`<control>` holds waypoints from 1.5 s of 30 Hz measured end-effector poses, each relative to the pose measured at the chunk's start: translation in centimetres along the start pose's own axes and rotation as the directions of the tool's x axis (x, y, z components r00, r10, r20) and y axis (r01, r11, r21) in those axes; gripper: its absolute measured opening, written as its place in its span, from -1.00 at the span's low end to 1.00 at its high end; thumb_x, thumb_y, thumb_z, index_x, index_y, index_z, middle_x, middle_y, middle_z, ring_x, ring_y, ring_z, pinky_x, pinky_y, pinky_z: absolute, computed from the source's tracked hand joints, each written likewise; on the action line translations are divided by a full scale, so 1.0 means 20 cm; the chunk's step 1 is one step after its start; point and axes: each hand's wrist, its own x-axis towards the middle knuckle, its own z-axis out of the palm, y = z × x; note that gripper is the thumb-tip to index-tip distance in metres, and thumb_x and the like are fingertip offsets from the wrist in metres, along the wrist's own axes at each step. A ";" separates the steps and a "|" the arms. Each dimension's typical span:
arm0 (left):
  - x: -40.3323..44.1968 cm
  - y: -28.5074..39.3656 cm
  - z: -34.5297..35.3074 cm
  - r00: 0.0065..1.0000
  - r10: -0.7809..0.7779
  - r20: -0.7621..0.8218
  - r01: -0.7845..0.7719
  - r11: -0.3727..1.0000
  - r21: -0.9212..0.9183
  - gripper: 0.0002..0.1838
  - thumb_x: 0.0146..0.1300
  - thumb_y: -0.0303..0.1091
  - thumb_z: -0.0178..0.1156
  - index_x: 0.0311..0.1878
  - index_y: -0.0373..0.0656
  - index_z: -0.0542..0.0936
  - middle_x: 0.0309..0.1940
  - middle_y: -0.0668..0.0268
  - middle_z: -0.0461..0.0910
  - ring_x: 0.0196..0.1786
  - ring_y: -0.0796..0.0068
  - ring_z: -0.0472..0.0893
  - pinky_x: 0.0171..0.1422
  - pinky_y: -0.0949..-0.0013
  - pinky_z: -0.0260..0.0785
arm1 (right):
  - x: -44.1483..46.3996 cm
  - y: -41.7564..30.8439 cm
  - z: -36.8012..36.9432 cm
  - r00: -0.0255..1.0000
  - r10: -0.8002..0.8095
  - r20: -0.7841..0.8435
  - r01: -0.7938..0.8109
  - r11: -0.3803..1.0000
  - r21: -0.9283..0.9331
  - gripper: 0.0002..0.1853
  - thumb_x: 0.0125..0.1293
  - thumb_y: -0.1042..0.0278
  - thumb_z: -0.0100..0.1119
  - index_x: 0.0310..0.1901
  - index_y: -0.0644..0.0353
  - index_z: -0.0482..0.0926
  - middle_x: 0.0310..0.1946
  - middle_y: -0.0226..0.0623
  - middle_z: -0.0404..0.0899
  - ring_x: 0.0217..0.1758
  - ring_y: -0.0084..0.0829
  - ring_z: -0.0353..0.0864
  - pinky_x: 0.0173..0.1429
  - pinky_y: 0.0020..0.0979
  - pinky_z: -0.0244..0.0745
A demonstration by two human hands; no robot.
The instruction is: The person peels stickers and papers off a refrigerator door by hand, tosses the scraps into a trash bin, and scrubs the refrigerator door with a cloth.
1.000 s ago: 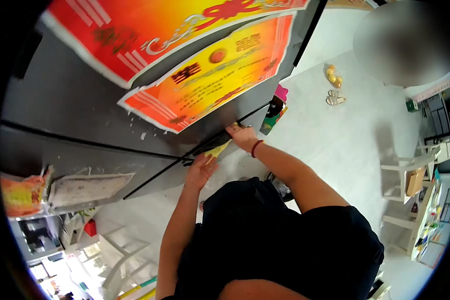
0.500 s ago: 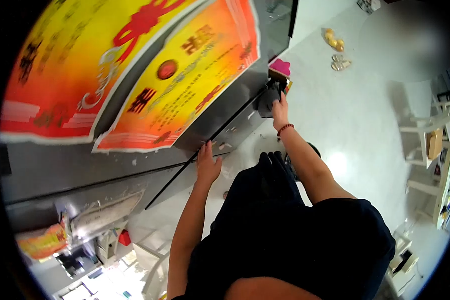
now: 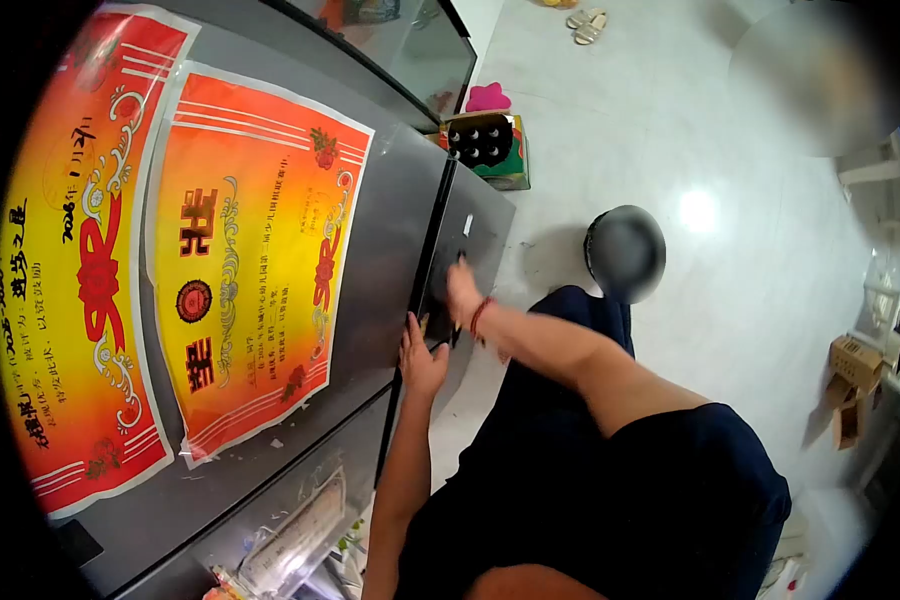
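Observation:
My left hand [image 3: 423, 362] rests with outstretched fingers on the edge of a grey, fridge-like appliance [image 3: 385, 255]. Just beyond it, my right hand [image 3: 460, 292], with a beaded bracelet at the wrist, is pressed to the narrow side of the appliance. Its fingers are closed over a dark cloth [image 3: 454, 322], which is blurred and partly hidden under the hand. Two red and yellow certificates cover the broad front: one certificate [image 3: 260, 190] lies nearer my hands, and another certificate [image 3: 90, 330] is further left.
A black round bin [image 3: 625, 255] stands on the pale floor right of my hands. Past the appliance are a carton of bottles [image 3: 505, 165], a pink star-shaped item [image 3: 488, 97] and a glass-fronted cabinet [image 3: 425, 60]. Slippers [image 3: 588, 25] lie further off; cardboard boxes [image 3: 852, 365] are at right.
My right hand has moved from the far end of the appliance's side back toward my left hand, bringing the cloth. My view has turned, showing the bin and bottle carton more fully.

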 end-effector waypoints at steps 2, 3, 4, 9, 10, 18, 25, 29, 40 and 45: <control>0.00 -0.02 -0.01 0.999 0.029 0.022 -0.029 1.000 -0.012 0.03 0.08 -0.28 0.30 0.53 -0.21 -0.09 0.40 -0.19 0.14 0.41 -0.24 0.18 0.48 -0.03 0.03 | 0.06 -0.34 0.05 0.976 -0.215 0.023 0.216 0.976 -0.022 -0.49 0.37 0.29 -0.23 0.36 0.07 0.24 -0.11 -0.10 0.52 -0.08 -0.24 0.47 0.09 -0.17 0.40; 0.00 -0.02 -0.01 0.999 0.048 0.025 -0.048 0.999 -0.006 0.04 0.08 -0.28 0.30 0.53 -0.20 -0.12 0.40 -0.20 0.13 0.41 -0.25 0.17 0.48 -0.05 0.02 | 0.11 -0.51 0.07 0.939 -0.341 0.044 0.344 0.937 -0.060 -0.45 0.36 0.30 -0.23 0.40 0.07 0.19 -0.05 -0.07 0.52 -0.04 -0.21 0.48 0.12 -0.20 0.40; 0.00 -0.02 -0.01 0.998 0.061 0.032 -0.061 0.998 0.000 0.05 0.08 -0.27 0.30 0.54 -0.20 -0.14 0.40 -0.21 0.12 0.41 -0.27 0.16 0.49 -0.06 0.01 | 0.15 -0.68 0.08 0.886 -0.459 0.064 0.464 0.881 -0.092 -0.41 0.35 0.32 -0.22 0.44 0.08 0.15 0.00 -0.05 0.52 0.00 -0.18 0.50 0.16 -0.24 0.40; -0.01 -0.05 0.02 0.993 0.105 0.055 -0.111 0.987 0.120 0.13 0.07 -0.25 0.33 0.54 -0.20 -0.23 0.47 -0.16 -0.02 0.46 -0.24 0.06 0.52 -0.04 -0.07 | 0.53 -0.42 -0.02 0.729 -0.684 -0.041 0.644 0.704 -0.298 -0.35 0.32 0.30 -0.19 0.46 0.14 0.08 0.19 0.26 0.41 0.25 0.11 0.42 0.29 -0.19 0.33; -0.01 -0.04 0.02 0.993 0.102 0.063 -0.109 0.988 0.114 0.15 0.05 -0.26 0.35 0.54 -0.20 -0.24 0.46 -0.17 -0.03 0.46 -0.25 0.06 0.54 -0.03 -0.11 | 0.57 -0.24 -0.07 0.795 -0.603 -0.061 0.547 0.757 -0.356 -0.30 0.33 0.26 -0.16 0.50 0.10 -0.05 0.28 0.21 0.34 0.24 0.15 0.42 0.27 -0.04 0.37; -0.02 -0.05 0.02 0.986 0.161 0.034 -0.163 0.985 0.053 0.11 0.08 -0.28 0.33 0.55 -0.18 -0.21 0.47 -0.16 -0.02 0.47 -0.21 0.05 0.54 -0.04 -0.11 | -0.22 0.29 -0.02 0.959 -0.261 0.113 0.277 0.946 -0.166 -0.26 0.33 0.32 -0.20 0.52 0.23 -0.15 0.43 0.06 0.13 0.47 -0.09 0.13 0.48 -0.33 0.06; -0.02 -0.05 0.03 0.988 0.156 0.006 -0.156 0.988 0.024 0.09 0.06 -0.29 0.30 0.54 -0.20 -0.18 0.45 -0.18 0.01 0.44 -0.22 0.10 0.51 -0.04 -0.08 | 0.38 -0.19 -0.02 0.854 -0.517 -0.060 0.507 0.852 -0.128 -0.29 0.34 0.32 -0.22 0.53 -0.01 -0.08 0.22 0.12 0.39 0.17 -0.01 0.49 0.23 -0.26 0.39; -0.03 -0.03 0.05 0.991 0.136 -0.002 -0.136 0.989 0.059 0.08 0.06 -0.28 0.30 0.54 -0.20 -0.17 0.45 -0.18 0.00 0.43 -0.23 0.12 0.50 -0.06 -0.07 | 0.30 -0.09 -0.18 0.985 -0.173 -0.013 0.164 0.955 -0.248 -0.35 0.35 0.26 -0.19 0.46 0.23 0.02 0.10 0.20 0.49 0.11 0.09 0.54 0.21 -0.11 0.43; -0.04 0.11 -0.02 0.935 0.338 -0.105 -0.342 0.939 -0.023 -0.27 0.06 -0.53 0.17 0.39 -0.18 0.28 0.25 -0.03 0.34 0.27 -0.14 0.32 0.36 0.01 0.15 | -0.43 -0.14 -0.36 0.720 0.340 0.605 -0.005 0.874 -0.485 -0.54 0.24 0.17 0.11 0.09 0.30 0.45 -0.02 -0.30 0.52 -0.05 -0.40 0.55 -0.05 -0.31 0.52; 0.00 0.06 -0.05 0.864 0.492 -0.105 -0.477 0.868 0.136 -0.45 -0.05 -0.66 0.13 0.11 -0.14 0.56 -0.07 0.16 0.55 -0.04 0.02 0.47 0.13 0.10 0.33 | 0.24 -0.29 -0.46 0.727 -0.495 0.475 0.635 0.222 -0.740 -0.76 0.15 0.33 0.14 -0.17 0.25 0.52 -0.32 -0.06 0.62 -0.16 -0.06 0.63 -0.06 -0.11 0.51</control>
